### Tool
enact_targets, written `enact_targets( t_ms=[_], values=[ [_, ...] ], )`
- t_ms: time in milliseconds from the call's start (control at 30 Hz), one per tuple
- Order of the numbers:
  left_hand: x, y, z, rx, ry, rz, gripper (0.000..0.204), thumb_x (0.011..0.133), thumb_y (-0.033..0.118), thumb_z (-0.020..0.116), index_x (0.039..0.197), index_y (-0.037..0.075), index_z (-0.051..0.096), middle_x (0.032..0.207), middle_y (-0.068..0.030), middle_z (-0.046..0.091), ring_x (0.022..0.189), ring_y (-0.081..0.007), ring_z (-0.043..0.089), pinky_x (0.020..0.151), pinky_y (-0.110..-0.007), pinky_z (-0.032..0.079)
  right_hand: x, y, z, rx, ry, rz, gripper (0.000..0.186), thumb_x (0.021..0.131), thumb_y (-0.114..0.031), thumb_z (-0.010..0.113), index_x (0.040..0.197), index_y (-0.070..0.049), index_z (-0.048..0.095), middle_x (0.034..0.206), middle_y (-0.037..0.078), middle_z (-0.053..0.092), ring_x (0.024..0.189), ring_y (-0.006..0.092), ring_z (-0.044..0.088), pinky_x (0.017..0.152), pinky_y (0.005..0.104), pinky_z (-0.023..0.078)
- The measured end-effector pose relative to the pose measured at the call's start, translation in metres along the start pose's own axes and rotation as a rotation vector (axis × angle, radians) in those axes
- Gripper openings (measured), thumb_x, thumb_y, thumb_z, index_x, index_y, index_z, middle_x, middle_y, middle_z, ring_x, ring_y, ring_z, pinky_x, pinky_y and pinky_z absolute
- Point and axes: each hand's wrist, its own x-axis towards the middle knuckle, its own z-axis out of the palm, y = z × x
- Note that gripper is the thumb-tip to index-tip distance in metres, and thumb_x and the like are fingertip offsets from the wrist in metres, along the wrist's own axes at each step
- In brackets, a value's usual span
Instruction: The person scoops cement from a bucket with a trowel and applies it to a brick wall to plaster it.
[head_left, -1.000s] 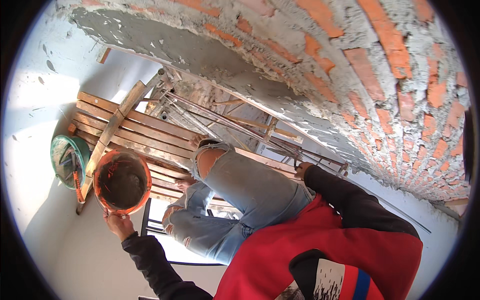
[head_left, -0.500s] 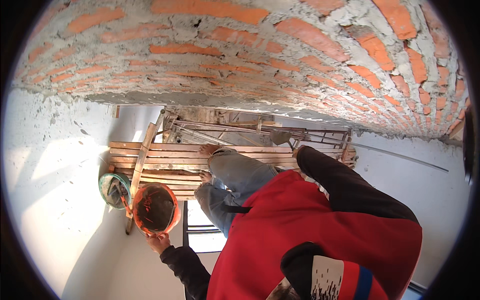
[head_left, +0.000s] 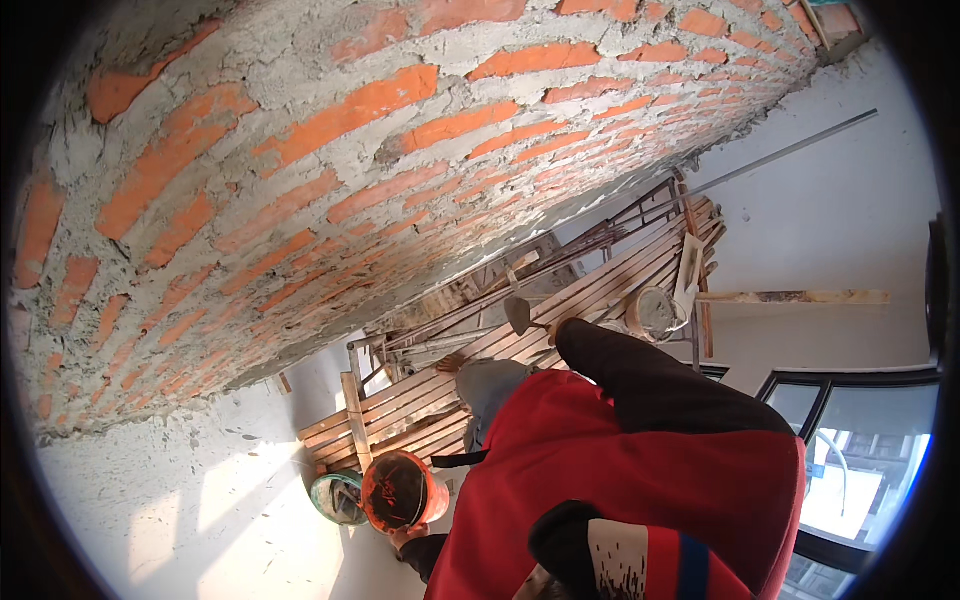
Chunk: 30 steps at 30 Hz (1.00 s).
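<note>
My left hand point(head_left: 405, 536), fingers closed, grips the near edge of an orange bucket point(head_left: 438, 498) with dark residue inside. A green bucket point(head_left: 322, 501) stands just left of it, with a tool partly visible inside. In my right hand point(head_left: 556, 331) is a trowel point(head_left: 517, 315), its blade pointing away to the left, over the plank platform point(head_left: 590, 300). The sleeve hides part of that hand. My bare foot point(head_left: 450, 363) rests on the planks.
A brick wall point(head_left: 350, 110) with rough grey mortar rises along the far side. On the right of the planks sit a whitish bucket point(head_left: 656, 310) and a short board point(head_left: 688, 270). A long metal bar point(head_left: 790, 149) sticks out right, above a wooden beam point(head_left: 800, 297). A black-framed window point(head_left: 860, 400) is at right.
My view has turned right, so the wall and planks now slant, and the whitish bucket, beam and window have come into sight. Both hands keep their holds on the orange bucket and trowel.
</note>
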Motion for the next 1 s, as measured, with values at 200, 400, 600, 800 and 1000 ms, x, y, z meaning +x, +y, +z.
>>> enact_targets(
  t_ms=[200, 400, 600, 800, 1000],
  values=[
    [-0.025, 0.048, 0.116, 0.236, -0.138, 0.168, 0.024, 0.09, 0.012, 0.049, 0.107, 0.017, 0.064, 0.091, -0.0035, 0.068, 0.069, -0.0217, 0.058, 0.062, -0.039, 0.046, -0.009, -0.016, -0.007, 0.19, 0.078, -0.067, 0.058, 0.084, -0.036, 0.064, 0.136, -0.012, 0.057, 0.111, 0.018, 0.07, 0.101, 0.0369, 0.067, 0.086, 0.0479, 0.054],
    [-0.063, 0.071, 0.24, 0.473, -0.245, 0.3, 0.023, 0.09, 0.013, 0.051, 0.107, 0.017, 0.064, 0.087, -0.0036, 0.066, 0.066, -0.0214, 0.057, 0.06, -0.039, 0.045, 0.007, -0.038, -0.02, 0.352, 0.109, -0.106, 0.054, 0.085, -0.038, 0.063, 0.133, -0.012, 0.059, 0.108, 0.018, 0.07, 0.1, 0.0364, 0.067, 0.084, 0.0472, 0.054],
    [-0.093, 0.076, 0.329, 0.661, -0.323, 0.373, 0.021, 0.09, 0.014, 0.052, 0.107, 0.017, 0.064, 0.083, -0.0038, 0.065, 0.064, -0.0212, 0.056, 0.058, -0.038, 0.045, 0.019, -0.038, -0.021, 0.49, 0.135, -0.096, 0.05, 0.087, -0.039, 0.063, 0.129, -0.013, 0.061, 0.106, 0.017, 0.07, 0.098, 0.036, 0.067, 0.082, 0.0466, 0.055],
    [-0.106, 0.086, 0.376, 0.814, -0.381, 0.437, 0.02, 0.09, 0.015, 0.053, 0.106, 0.018, 0.064, 0.079, -0.004, 0.063, 0.062, -0.0209, 0.055, 0.056, -0.038, 0.044, 0.015, -0.043, -0.009, 0.602, 0.185, -0.06, 0.046, 0.088, -0.04, 0.063, 0.126, -0.014, 0.063, 0.104, 0.017, 0.07, 0.096, 0.0355, 0.068, 0.08, 0.046, 0.055],
    [-0.112, 0.105, 0.393, 0.927, -0.437, 0.483, 0.019, 0.09, 0.015, 0.055, 0.106, 0.018, 0.064, 0.075, -0.0041, 0.061, 0.06, -0.0206, 0.054, 0.053, -0.038, 0.044, 0.002, -0.062, 0.043, 0.714, 0.243, 0.042, 0.043, 0.089, -0.041, 0.063, 0.123, -0.014, 0.066, 0.102, 0.017, 0.07, 0.095, 0.035, 0.068, 0.078, 0.0453, 0.055]
  ],
)
